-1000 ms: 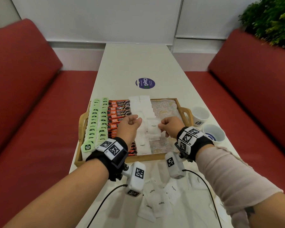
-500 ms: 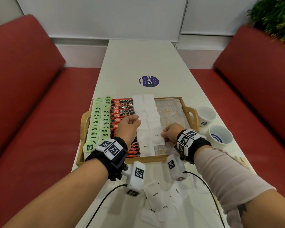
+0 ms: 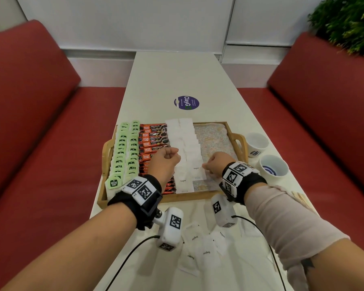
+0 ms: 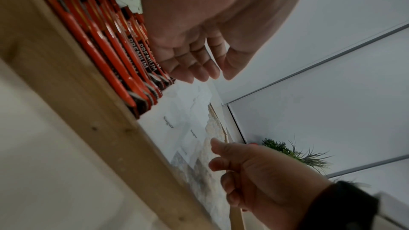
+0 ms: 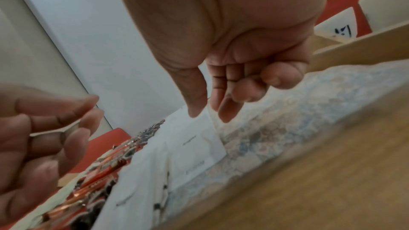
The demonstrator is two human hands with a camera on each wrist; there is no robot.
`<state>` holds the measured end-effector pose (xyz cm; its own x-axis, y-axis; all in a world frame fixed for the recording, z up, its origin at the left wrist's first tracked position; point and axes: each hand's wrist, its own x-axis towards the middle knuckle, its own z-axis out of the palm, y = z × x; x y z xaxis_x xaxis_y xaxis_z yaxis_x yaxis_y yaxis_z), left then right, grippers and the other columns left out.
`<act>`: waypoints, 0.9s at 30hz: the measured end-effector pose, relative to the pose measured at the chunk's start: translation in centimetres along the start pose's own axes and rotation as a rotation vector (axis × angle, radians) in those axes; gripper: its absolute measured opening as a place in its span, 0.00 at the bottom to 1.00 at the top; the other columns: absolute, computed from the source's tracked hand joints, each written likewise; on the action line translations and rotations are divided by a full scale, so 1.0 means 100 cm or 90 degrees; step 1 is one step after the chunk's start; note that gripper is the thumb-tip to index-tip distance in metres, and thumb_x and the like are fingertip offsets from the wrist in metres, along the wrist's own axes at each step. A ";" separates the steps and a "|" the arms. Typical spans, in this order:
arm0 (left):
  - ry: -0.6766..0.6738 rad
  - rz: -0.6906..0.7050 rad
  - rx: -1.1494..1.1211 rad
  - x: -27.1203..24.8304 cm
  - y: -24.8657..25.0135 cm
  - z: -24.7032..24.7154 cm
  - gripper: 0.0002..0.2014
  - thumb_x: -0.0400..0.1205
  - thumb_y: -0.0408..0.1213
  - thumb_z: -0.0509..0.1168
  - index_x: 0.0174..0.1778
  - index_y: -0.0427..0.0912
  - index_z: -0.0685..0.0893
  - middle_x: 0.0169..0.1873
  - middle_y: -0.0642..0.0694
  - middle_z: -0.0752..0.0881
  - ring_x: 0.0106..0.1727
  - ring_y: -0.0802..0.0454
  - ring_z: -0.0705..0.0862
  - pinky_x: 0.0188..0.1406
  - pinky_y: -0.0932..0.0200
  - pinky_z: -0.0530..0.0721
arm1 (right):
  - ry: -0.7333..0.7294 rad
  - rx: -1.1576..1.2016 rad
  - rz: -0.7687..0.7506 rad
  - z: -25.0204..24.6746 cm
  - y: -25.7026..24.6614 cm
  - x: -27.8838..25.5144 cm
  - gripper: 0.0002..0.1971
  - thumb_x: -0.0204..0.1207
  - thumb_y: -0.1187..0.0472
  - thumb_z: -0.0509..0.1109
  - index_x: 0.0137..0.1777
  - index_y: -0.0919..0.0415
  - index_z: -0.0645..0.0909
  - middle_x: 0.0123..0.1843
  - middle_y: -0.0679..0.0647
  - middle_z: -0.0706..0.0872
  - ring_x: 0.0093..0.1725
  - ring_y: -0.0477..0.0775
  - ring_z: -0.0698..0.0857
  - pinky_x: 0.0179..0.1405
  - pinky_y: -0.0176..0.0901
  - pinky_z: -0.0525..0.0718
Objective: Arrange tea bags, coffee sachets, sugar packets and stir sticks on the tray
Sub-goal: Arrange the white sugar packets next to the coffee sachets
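Head view, wooden tray (image 3: 237, 141) sitting on the white table, left hand (image 3: 164, 162) hovering loosely curled and empty over its coffee sachets (image 3: 153, 139), right hand (image 3: 215, 164) pinching the nearest sugar packet (image 3: 197, 172) edge by thumb and forefinger beside them.

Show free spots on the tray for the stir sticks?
Bare: the tray floor between the sugar packets and its right wall. Crowded: tea bags, coffee sachets fill the left; right hand sits over the near corner.
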<state>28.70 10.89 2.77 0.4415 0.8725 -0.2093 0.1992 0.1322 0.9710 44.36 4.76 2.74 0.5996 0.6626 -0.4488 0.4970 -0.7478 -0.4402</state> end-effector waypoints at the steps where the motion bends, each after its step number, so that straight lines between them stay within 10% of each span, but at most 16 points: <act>1: -0.006 0.002 0.005 -0.005 -0.001 0.001 0.08 0.84 0.31 0.62 0.57 0.44 0.79 0.46 0.49 0.80 0.43 0.56 0.78 0.35 0.63 0.79 | 0.010 0.013 -0.012 -0.002 0.002 -0.006 0.12 0.78 0.53 0.69 0.38 0.60 0.77 0.48 0.59 0.88 0.44 0.58 0.84 0.52 0.49 0.84; 15: -0.103 -0.066 0.107 -0.092 -0.027 0.006 0.07 0.82 0.29 0.64 0.55 0.40 0.81 0.42 0.47 0.81 0.40 0.54 0.78 0.35 0.60 0.78 | -0.004 0.120 -0.031 0.019 0.051 -0.114 0.13 0.77 0.59 0.71 0.34 0.57 0.73 0.34 0.53 0.82 0.26 0.48 0.75 0.24 0.35 0.74; 23: -0.173 -0.104 0.434 -0.103 -0.048 -0.003 0.07 0.80 0.36 0.65 0.36 0.43 0.77 0.37 0.42 0.79 0.37 0.45 0.78 0.36 0.53 0.80 | -0.057 -0.032 0.057 0.054 0.062 -0.135 0.18 0.76 0.45 0.69 0.35 0.60 0.79 0.47 0.56 0.91 0.41 0.56 0.87 0.45 0.45 0.84; 27: -0.208 -0.099 0.599 -0.107 -0.050 -0.003 0.19 0.79 0.47 0.65 0.51 0.32 0.86 0.47 0.34 0.89 0.49 0.37 0.87 0.44 0.52 0.84 | -0.026 -0.094 0.089 0.064 0.059 -0.146 0.22 0.74 0.38 0.67 0.36 0.58 0.76 0.50 0.55 0.90 0.44 0.56 0.85 0.43 0.42 0.81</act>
<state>22.69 1.03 0.25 0.5417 0.6868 -0.4846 0.8226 -0.3147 0.4736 34.54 -9.09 1.68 0.6443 0.5513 -0.5300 0.4996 -0.8282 -0.2541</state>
